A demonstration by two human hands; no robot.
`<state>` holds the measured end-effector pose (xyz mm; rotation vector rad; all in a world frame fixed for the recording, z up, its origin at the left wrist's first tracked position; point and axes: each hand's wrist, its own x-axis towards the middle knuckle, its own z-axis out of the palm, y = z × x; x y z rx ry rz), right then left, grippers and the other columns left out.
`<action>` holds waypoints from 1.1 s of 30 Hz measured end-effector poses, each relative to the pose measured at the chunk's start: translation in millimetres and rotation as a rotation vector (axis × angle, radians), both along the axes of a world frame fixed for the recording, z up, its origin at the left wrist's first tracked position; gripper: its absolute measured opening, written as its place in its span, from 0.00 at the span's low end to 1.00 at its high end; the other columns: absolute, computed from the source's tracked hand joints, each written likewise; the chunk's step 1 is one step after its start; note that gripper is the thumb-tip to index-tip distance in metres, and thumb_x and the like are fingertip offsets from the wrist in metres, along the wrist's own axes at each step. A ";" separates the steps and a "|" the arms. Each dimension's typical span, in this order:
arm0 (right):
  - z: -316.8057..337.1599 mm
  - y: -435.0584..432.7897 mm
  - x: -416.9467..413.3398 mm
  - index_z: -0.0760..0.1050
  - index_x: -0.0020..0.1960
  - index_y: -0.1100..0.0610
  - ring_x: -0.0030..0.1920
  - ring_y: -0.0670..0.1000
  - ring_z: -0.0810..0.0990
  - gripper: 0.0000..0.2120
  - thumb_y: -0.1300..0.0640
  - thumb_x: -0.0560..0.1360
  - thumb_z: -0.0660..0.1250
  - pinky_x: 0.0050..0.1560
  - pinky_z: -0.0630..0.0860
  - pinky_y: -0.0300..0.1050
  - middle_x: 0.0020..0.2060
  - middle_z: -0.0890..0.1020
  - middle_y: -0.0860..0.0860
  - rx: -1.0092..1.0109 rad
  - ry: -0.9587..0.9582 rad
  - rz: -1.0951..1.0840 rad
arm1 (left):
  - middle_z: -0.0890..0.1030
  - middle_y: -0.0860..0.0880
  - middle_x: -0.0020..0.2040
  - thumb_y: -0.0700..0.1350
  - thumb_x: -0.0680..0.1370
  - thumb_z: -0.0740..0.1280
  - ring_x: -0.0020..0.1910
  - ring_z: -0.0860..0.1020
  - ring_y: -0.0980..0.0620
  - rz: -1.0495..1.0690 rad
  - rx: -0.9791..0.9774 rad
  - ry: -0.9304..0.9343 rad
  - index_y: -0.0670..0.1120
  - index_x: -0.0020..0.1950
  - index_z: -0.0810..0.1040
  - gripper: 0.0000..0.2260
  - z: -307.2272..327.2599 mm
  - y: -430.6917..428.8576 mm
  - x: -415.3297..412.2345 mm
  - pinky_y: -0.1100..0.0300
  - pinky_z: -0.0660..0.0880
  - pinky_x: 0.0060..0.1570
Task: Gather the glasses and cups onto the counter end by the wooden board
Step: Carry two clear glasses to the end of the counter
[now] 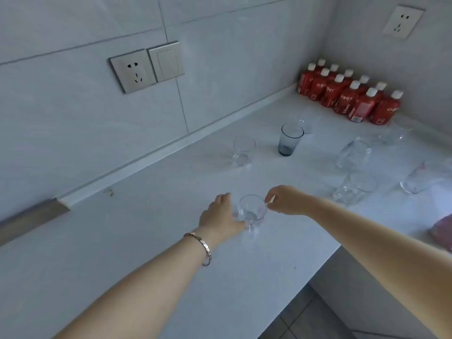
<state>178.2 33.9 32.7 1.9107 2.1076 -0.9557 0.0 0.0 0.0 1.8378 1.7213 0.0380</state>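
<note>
Glass [252, 211] is standing clear and upright at centre frame on the table [122, 241], left hand [220, 216] cupping it, right hand [286, 200] pinching its rim; other glasses [354, 187] and red bottles [347, 94] are sitting upper right.

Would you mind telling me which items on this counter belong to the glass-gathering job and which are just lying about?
Part of the job:
- clear glass between the left hand and right hand
- clear cup
- grey tumbler
- clear mugs at right

Just lying about:
- red bottles in the corner
- wall socket
- pink item, cut off at the edge
</note>
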 end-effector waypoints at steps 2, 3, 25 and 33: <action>-4.2 19.9 21.0 0.76 0.61 0.58 0.59 0.55 0.76 0.13 0.58 0.77 0.61 0.55 0.70 0.40 0.58 0.79 0.55 -0.007 -0.026 0.013 | 0.56 0.48 0.76 0.56 0.70 0.70 0.72 0.63 0.45 0.031 -0.016 -0.037 0.46 0.76 0.49 0.43 -11.4 17.4 29.8 0.50 0.67 0.66; -9.2 29.0 30.7 0.76 0.61 0.57 0.60 0.55 0.76 0.13 0.57 0.77 0.61 0.56 0.71 0.41 0.59 0.79 0.55 -0.027 -0.034 0.009 | 0.55 0.48 0.77 0.55 0.70 0.71 0.73 0.62 0.45 0.035 -0.034 -0.025 0.46 0.76 0.48 0.44 -15.9 22.0 41.4 0.50 0.67 0.66; -75.6 213.3 -68.7 0.52 0.73 0.57 0.64 0.65 0.71 0.42 0.44 0.70 0.70 0.59 0.73 0.53 0.66 0.64 0.62 0.131 -0.072 -0.243 | 0.71 0.51 0.63 0.53 0.66 0.74 0.60 0.74 0.48 0.561 0.100 -0.019 0.53 0.65 0.65 0.31 6.2 76.3 -86.2 0.58 0.72 0.55; -51.2 156.6 -90.8 0.57 0.73 0.47 0.62 0.62 0.73 0.39 0.47 0.68 0.73 0.60 0.72 0.51 0.65 0.66 0.57 0.176 -0.016 0.029 | 0.68 0.51 0.57 0.55 0.66 0.74 0.52 0.78 0.47 0.731 0.072 0.009 0.55 0.64 0.66 0.30 -1.5 5.3 -143.2 0.62 0.70 0.45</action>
